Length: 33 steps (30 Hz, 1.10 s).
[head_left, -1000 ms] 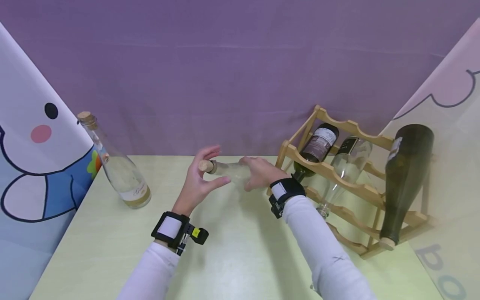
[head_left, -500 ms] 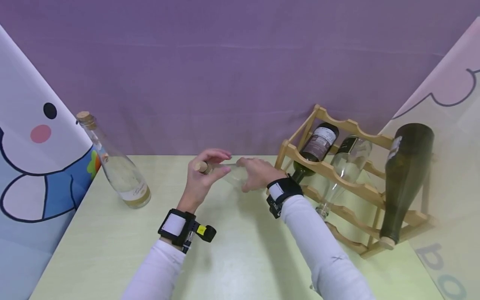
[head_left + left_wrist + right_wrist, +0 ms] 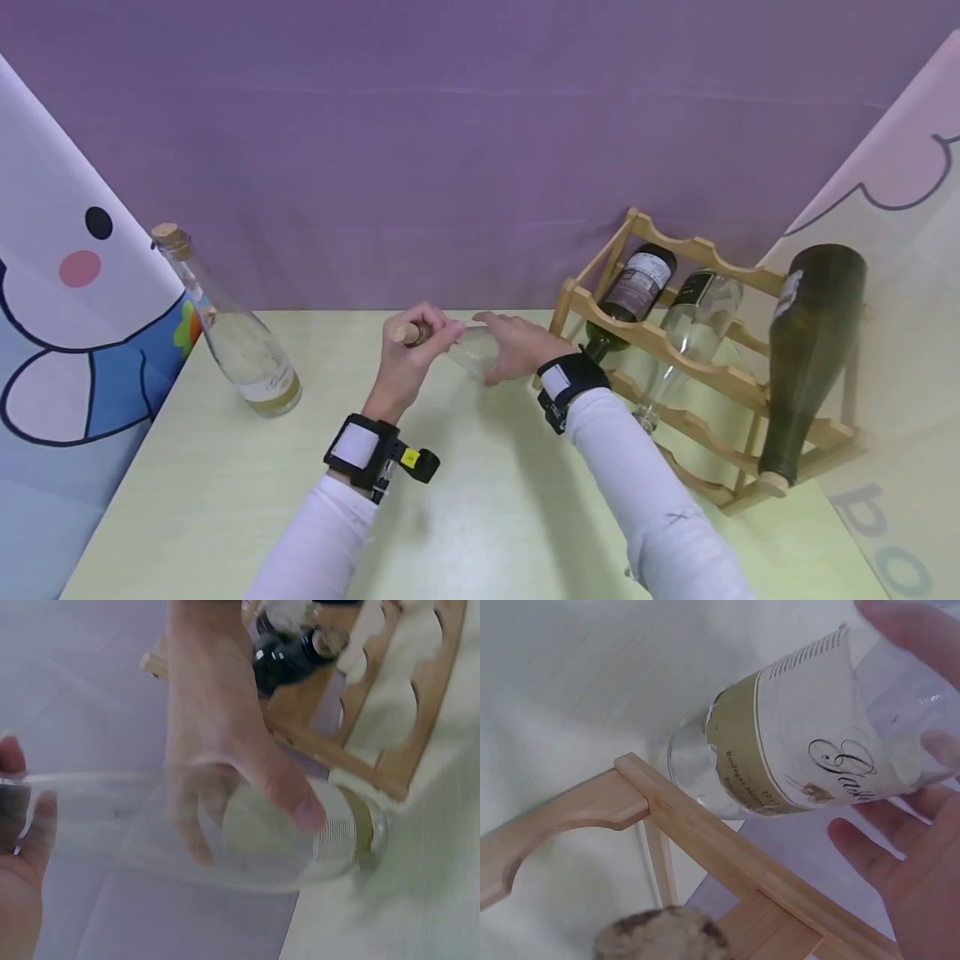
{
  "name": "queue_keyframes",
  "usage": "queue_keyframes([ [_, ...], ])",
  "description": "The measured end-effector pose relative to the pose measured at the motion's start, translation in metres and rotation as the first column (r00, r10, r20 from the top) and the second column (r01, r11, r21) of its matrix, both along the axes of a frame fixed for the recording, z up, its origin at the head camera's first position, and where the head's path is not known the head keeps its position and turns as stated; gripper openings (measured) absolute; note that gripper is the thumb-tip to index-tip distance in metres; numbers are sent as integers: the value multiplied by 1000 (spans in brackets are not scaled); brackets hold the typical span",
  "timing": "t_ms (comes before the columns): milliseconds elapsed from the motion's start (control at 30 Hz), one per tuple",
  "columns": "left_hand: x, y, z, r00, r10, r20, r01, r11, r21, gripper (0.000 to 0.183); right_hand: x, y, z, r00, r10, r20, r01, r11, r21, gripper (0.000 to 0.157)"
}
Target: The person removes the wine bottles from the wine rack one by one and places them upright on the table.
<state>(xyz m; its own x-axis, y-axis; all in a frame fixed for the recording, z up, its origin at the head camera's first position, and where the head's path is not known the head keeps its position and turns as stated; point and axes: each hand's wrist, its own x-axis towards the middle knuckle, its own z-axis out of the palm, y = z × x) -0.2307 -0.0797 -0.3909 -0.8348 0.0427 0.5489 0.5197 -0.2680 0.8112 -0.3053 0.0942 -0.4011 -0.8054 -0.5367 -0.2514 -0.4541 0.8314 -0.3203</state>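
A: What's everything made of?

B: A faintly creased purple sheet point(image 3: 450, 167) behind, then a smooth, pale table point(image 3: 465, 533). The rack point(image 3: 693, 371) is light wood, its rails cut in shallow curves, bearing a big dark bottle point(image 3: 817, 350) and two more. The clear bottle point(image 3: 127, 825) is round-bodied glass with a slim neck; its paper label point(image 3: 810, 735) is white and gold with ragged edges. The cork point(image 3: 408, 333) is tan.

A: Where's that clear bottle?

B: Between both hands. The right hand point(image 3: 521, 346) curls wide around the body; the left hand point(image 3: 401, 367) pinches narrowly at the neck, close to the cork.

A: Room around it?

B: The table's back edge runs just beyond the hands. Leftward, pale tabletop stretches to a standing bottle point(image 3: 258, 358), well apart. Rightward it's tight: the base is just beside the rack's corner; whether they touch, I can't tell.
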Motion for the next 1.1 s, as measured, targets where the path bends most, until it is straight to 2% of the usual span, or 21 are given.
queue_keyframes([
  [200,-5,6,7,997,66,-31,-65,997,39,29,1,4,1,994,-69,90,73,997,-40,114],
  [500,-8,8,8,996,89,-22,-86,992,96,30,0,13,-5,986,-97,137,108,992,-71,123],
  [600,-9,7,9,994,104,-16,-101,988,120,32,0,16,-7,988,-87,126,97,992,-75,127],
  [767,-9,3,13,991,132,-32,-127,983,135,36,3,19,-7,990,-49,132,68,987,-145,130],
  [1100,-10,-2,27,990,135,-44,-128,983,134,37,8,22,-9,992,12,126,10,985,-174,128],
])
